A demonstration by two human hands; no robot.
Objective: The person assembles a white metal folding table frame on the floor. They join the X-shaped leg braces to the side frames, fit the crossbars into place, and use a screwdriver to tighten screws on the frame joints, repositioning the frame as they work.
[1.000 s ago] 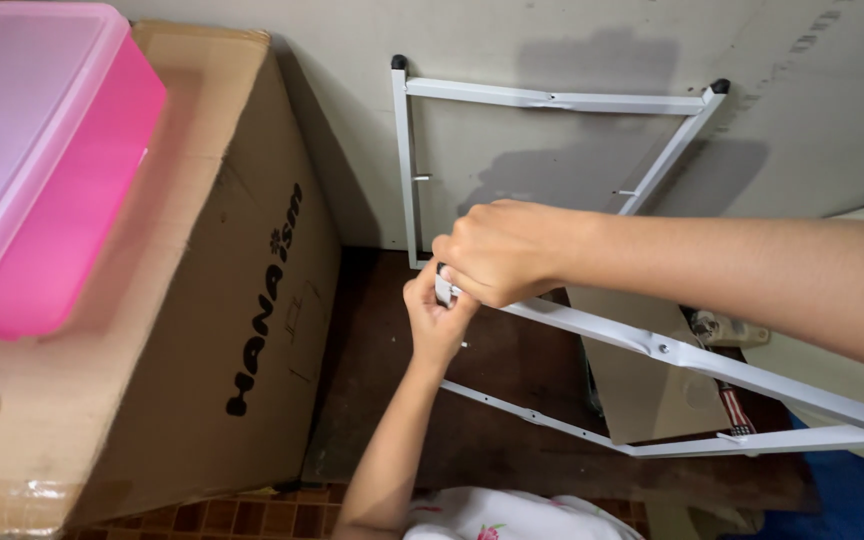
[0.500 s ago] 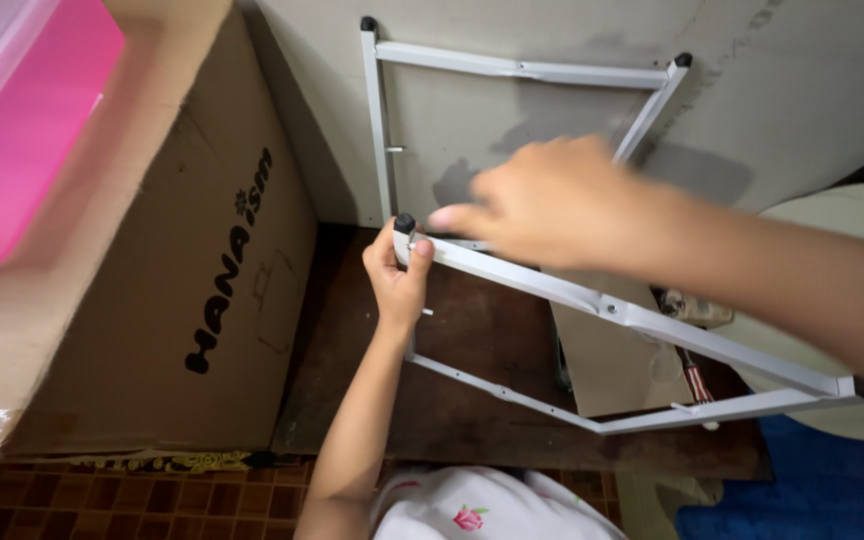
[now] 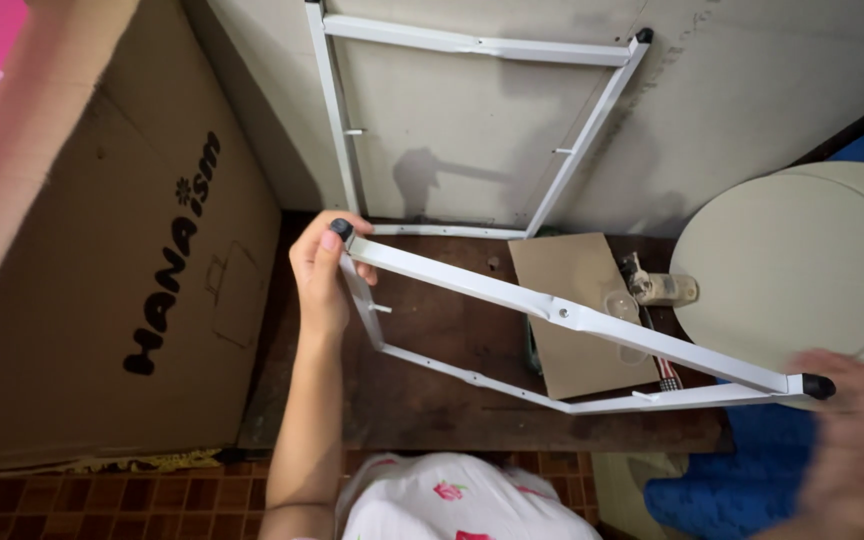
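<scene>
Left hand (image 3: pixel 320 275) holds the near white metal frame (image 3: pixel 572 318) at its upper left corner, the grip clamped on the tube just below the black end cap (image 3: pixel 341 229), thumb on the near side and fingers wrapped behind. The frame is tilted, its long bar running from that corner down and right to a second black cap (image 3: pixel 818 386) at the lower right. Right hand (image 3: pixel 857 440) sits just beside that second cap (blurred, so I cannot tell whether its grip is apart or together, nor whether it touches the tube).

A second white frame (image 3: pixel 337 130) leans upright against the wall behind. Under the held frame lies a dark wooden board (image 3: pixel 422 385) with a piece of brown cardboard (image 3: pixel 577 290) on it. A large cardboard box (image 3: pixel 122 250) stands to the left; a round pale disc (image 3: pixel 802 260) lies to the right. Red-brown floor tiles (image 3: pixel 102 505) show at the bottom edge.
</scene>
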